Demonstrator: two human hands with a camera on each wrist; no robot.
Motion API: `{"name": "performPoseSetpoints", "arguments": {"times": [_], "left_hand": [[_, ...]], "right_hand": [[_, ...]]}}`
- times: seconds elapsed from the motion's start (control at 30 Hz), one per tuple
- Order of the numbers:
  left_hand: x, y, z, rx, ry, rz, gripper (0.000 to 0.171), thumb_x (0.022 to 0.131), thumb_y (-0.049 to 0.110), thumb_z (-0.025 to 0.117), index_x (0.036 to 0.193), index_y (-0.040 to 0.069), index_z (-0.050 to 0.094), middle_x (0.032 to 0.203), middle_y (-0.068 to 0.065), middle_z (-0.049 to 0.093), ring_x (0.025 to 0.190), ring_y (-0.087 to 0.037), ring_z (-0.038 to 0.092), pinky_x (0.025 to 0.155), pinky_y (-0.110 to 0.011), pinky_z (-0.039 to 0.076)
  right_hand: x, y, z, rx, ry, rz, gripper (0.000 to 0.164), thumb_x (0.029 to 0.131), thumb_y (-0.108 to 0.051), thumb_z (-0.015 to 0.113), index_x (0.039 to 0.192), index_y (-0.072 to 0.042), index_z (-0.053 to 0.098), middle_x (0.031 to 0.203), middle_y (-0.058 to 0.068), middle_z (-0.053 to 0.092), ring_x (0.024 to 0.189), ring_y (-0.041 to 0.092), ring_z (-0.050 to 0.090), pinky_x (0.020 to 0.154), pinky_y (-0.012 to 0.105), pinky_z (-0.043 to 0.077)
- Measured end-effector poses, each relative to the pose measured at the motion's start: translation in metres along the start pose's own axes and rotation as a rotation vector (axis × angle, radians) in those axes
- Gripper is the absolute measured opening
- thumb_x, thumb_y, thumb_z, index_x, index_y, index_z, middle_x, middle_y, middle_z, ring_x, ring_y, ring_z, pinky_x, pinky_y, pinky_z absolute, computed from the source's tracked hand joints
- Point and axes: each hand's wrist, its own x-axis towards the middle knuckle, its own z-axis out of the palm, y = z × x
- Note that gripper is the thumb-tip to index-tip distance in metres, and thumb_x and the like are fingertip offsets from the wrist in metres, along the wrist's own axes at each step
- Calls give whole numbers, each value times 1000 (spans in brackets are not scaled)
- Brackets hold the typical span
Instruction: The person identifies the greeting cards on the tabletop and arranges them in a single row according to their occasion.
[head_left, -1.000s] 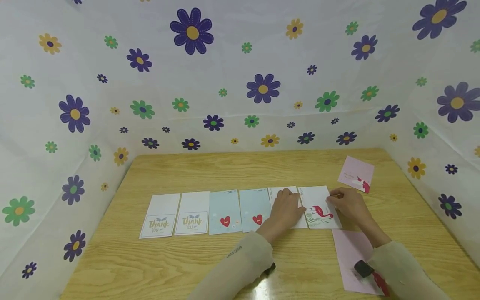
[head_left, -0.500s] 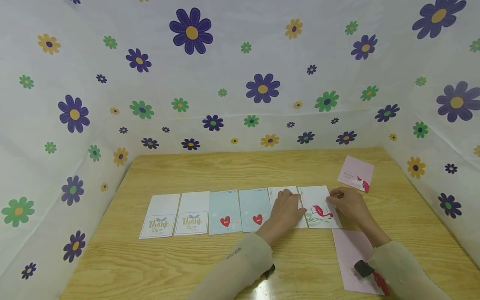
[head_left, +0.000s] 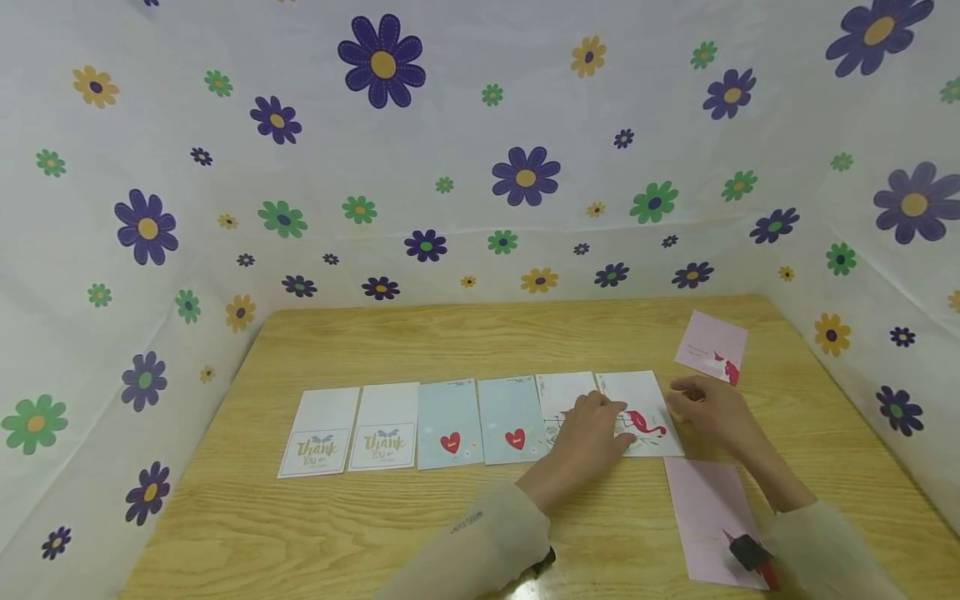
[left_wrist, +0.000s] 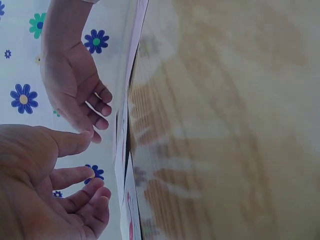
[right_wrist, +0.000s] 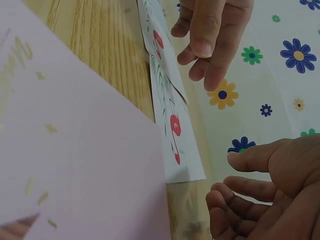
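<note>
Over the two white flamingo cards at the right end of a row, my left hand [head_left: 588, 437] hovers with loosely bent fingers, holding nothing. It partly hides the left flamingo card [head_left: 562, 385] and overlaps the right flamingo card [head_left: 628, 392]. Just past that card's right edge is my right hand [head_left: 716, 417], raised off the table with thumb and fingers apart in the right wrist view. A pink card [head_left: 705, 500] lies below the right hand, its lower corner covered by the wrist strap and sleeve. Both flamingo cards lie flat, edges almost meeting.
Two light-blue heart cards [head_left: 447, 417] and two white "Thank you" cards [head_left: 326, 410] continue the row leftward. A second pink card [head_left: 716, 337] lies tilted at the back right of the wooden table [head_left: 450, 342]. Flowered white cloth [head_left: 450, 133] encloses the back and sides.
My right hand has let go of the right flamingo card's edge and moved slightly right. My left hand has lifted and shifted right, uncovering more of the left flamingo card.
</note>
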Motion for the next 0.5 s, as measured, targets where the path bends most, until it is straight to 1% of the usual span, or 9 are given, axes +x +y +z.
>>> {"name": "performPoseSetpoints", "arguments": {"times": [0.1,0.23,0.33,0.37,0.5], "left_hand": [[-6,7,-1,18,-2,42,41,97,36,74,132,16,70,124,2,63,110,-11,57,92,-21,47],[-12,15,0,24,-13,75,39,97,38,73,130,16,70,126,3,63,112,-10,58,93,-20,47],[-15,20,1,34,-26,98,39,98,38,72,131,17,69,129,3,62,114,-9,58,95,-21,47],[-16,21,2,40,-29,108,40,98,38,72,132,17,69,129,3,62,114,-9,58,95,-20,47],[-20,26,6,58,-37,146,43,97,36,72,135,17,67,129,3,62,114,-8,58,96,-20,46]], "right_hand": [[-6,5,-7,-56,-16,-63,44,101,-23,68,124,14,63,100,19,69,87,27,62,69,35,51],[-18,8,-13,-86,-67,-105,46,96,-21,74,122,15,63,95,11,68,85,24,60,68,33,50],[-27,10,-17,-94,-112,-94,51,93,-22,78,125,15,62,100,14,68,88,26,60,68,34,51],[-29,11,-18,-100,-125,-93,53,92,-23,79,125,15,62,102,17,68,89,28,61,69,35,52],[-37,15,-22,-141,-180,-89,63,87,-25,84,128,16,59,110,28,66,95,36,63,75,47,56]]}}
